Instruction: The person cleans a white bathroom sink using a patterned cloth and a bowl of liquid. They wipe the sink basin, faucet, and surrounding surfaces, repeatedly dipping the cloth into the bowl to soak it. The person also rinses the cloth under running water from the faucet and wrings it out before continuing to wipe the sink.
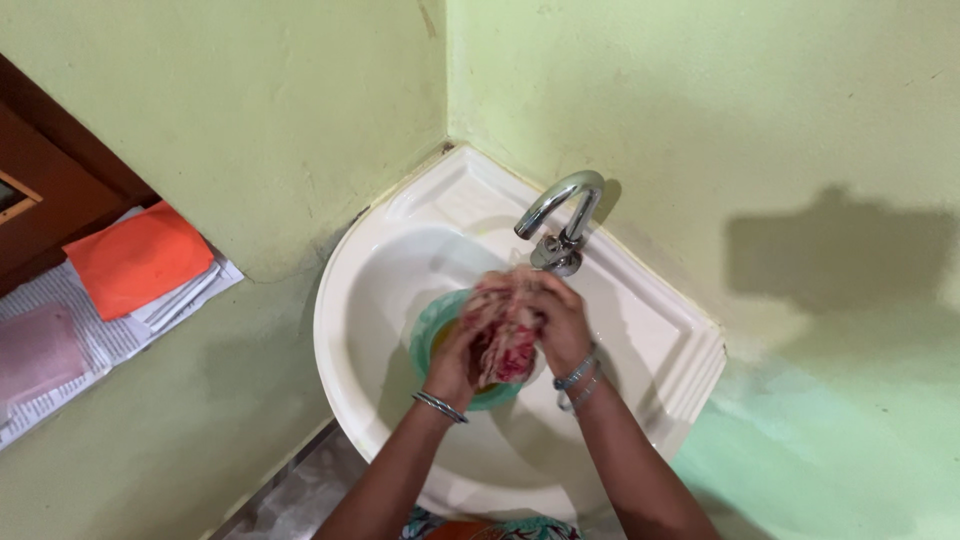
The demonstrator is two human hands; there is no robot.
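Both hands clench a bunched red-and-white patterned cloth (503, 330) over a green bowl (425, 335) in the white corner sink (380, 290). The left hand (455, 360) grips its lower part, the right hand (560, 320) its upper part. The cloth's long axis runs roughly vertical in view, from below the chrome tap (560, 215) down toward the person.

We see two bare arms with no sleeves. The left hand (455, 358) has one thin silver bangle (440, 406) around the wrist. The right hand (562, 325) has two thin silver bangles (577, 383) with little blue bits on them. At the bottom edge we see a bit of cloth with green and orange patterns.
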